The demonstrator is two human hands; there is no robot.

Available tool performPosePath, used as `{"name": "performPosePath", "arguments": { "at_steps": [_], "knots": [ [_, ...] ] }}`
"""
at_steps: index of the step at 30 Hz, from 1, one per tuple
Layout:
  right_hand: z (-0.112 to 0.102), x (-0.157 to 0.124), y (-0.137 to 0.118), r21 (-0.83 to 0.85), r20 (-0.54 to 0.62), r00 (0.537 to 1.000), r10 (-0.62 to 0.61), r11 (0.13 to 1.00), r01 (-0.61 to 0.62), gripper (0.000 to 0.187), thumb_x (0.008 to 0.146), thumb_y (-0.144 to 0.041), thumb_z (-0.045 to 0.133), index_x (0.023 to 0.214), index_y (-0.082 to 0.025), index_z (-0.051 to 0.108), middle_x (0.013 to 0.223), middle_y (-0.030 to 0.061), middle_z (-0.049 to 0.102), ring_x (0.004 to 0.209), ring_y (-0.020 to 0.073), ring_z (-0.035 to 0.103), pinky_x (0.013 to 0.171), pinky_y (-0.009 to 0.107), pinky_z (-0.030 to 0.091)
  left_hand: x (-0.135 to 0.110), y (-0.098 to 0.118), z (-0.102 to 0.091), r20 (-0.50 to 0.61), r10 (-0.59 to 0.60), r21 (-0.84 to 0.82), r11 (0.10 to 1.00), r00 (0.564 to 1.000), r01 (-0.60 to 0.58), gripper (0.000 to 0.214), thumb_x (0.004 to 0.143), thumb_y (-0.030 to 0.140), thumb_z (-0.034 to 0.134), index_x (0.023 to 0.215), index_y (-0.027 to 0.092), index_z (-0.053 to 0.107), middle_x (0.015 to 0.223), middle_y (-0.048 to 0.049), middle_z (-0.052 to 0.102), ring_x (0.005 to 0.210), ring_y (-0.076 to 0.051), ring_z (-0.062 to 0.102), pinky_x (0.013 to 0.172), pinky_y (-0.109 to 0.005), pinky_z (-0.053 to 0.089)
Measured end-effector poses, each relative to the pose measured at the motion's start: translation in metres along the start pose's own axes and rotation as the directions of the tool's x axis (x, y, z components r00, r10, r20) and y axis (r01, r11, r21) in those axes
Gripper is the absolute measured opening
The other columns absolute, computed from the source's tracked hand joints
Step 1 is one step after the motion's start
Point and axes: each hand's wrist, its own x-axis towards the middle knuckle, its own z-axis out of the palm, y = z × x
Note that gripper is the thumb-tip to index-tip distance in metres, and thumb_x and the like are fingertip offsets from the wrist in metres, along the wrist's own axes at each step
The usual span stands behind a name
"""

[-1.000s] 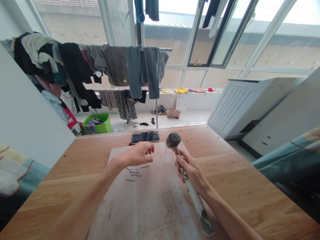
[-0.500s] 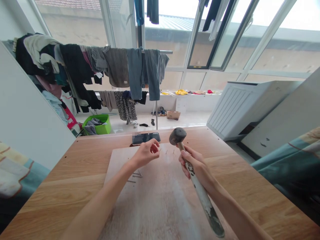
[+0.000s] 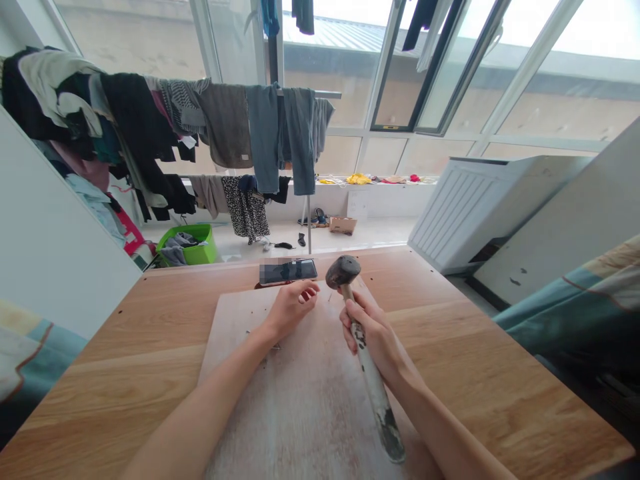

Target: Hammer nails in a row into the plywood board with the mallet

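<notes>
My right hand (image 3: 367, 320) is wrapped round the worn, pale handle of a mallet (image 3: 376, 393). Its dark, rounded head is raised over the far part of a pale wooden board (image 3: 300, 413). Just left of the head, my left hand (image 3: 293, 308) is closed in a pinch near the board's far edge. A thin nail appears at those fingertips in the earlier view; now the fingers hide it. Another thin nail (image 3: 329, 298) stands upright between my left fingertips and the mallet. Several loose nails (image 3: 276, 347) lie on the board, partly covered by my left forearm.
Beyond the board a phone (image 3: 290, 270) lies on the wooden table (image 3: 135, 347). Past the table stand a green tub (image 3: 203, 252) of clothes, a rack with hanging trousers (image 3: 263, 140), a cardboard box (image 3: 343, 225) and a white ridged appliance (image 3: 455, 207). Curtains hang at both sides.
The mallet and my right hand have moved left, toward my left hand. My left hand keeps its pinch at nearly the same spot. The whole view has shifted slightly.
</notes>
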Motion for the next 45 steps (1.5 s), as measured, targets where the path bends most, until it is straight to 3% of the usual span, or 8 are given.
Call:
{"name": "performPosePath", "arguments": {
  "at_steps": [10, 17, 31, 35, 45],
  "knots": [
    [0.003, 0.003, 0.004, -0.048, 0.035, 0.999, -0.017, 0.999, 0.018, 0.029, 0.088, -0.048, 0.061, 0.094, -0.02, 0.055, 0.064, -0.0081, 0.051, 0.033, 0.0054, 0.043, 0.032, 0.019, 0.034, -0.001, 0.004, -0.001, -0.003, -0.004, 0.025, 1.0, 1.0, 0.004, 0.008, 0.083, 0.015, 0.063, 0.088, 0.018, 0.068, 0.075, 0.001, 0.07, 0.067, -0.012, 0.064, 0.065, -0.022, 0.051],
    [0.005, 0.002, 0.006, -0.082, 0.076, 0.997, -0.008, 0.997, 0.014, 0.033, 0.089, -0.049, 0.058, 0.103, -0.019, 0.057, 0.061, -0.0091, 0.05, 0.032, 0.0063, 0.043, 0.032, 0.02, 0.033, 0.0, 0.005, -0.002, -0.002, -0.011, 0.012, 1.0, 1.0, 0.011, 0.02, 0.082, 0.015, 0.065, 0.101, 0.02, 0.066, 0.082, 0.0002, 0.074, 0.07, -0.013, 0.068, 0.067, -0.023, 0.053],
    [0.005, 0.001, 0.01, -0.141, 0.103, 0.994, 0.029, 0.99, -0.014, 0.028, 0.088, -0.047, 0.058, 0.093, -0.019, 0.055, 0.061, -0.0092, 0.05, 0.032, 0.0057, 0.043, 0.03, 0.018, 0.034, -0.001, 0.008, -0.003, 0.032, 0.01, -0.014, 1.0, 0.999, -0.01, 0.024, 0.078, 0.003, 0.06, 0.096, 0.018, 0.065, 0.081, 0.0007, 0.074, 0.068, -0.012, 0.066, 0.065, -0.021, 0.05],
    [0.005, 0.001, 0.011, -0.136, 0.104, 0.995, 0.013, 0.991, 0.001, 0.028, 0.09, -0.048, 0.056, 0.096, -0.02, 0.055, 0.063, -0.0092, 0.051, 0.033, 0.0053, 0.044, 0.031, 0.017, 0.034, -0.001, 0.009, -0.003, 0.016, 0.003, -0.001, 1.0, 1.0, -0.003, 0.017, 0.08, 0.009, 0.063, 0.094, 0.018, 0.065, 0.08, 0.0004, 0.074, 0.069, -0.012, 0.066, 0.066, -0.022, 0.051],
    [0.006, 0.0, 0.013, -0.156, 0.119, 0.993, 0.015, 0.988, 0.004, 0.025, 0.091, -0.045, 0.056, 0.089, -0.021, 0.053, 0.062, -0.0088, 0.051, 0.034, 0.0053, 0.044, 0.031, 0.017, 0.034, -0.002, 0.01, -0.002, 0.019, 0.016, 0.005, 1.0, 1.0, -0.016, 0.018, 0.078, 0.005, 0.061, 0.09, 0.018, 0.065, 0.078, 0.0011, 0.072, 0.068, -0.012, 0.064, 0.066, -0.021, 0.05]
  ]
}}
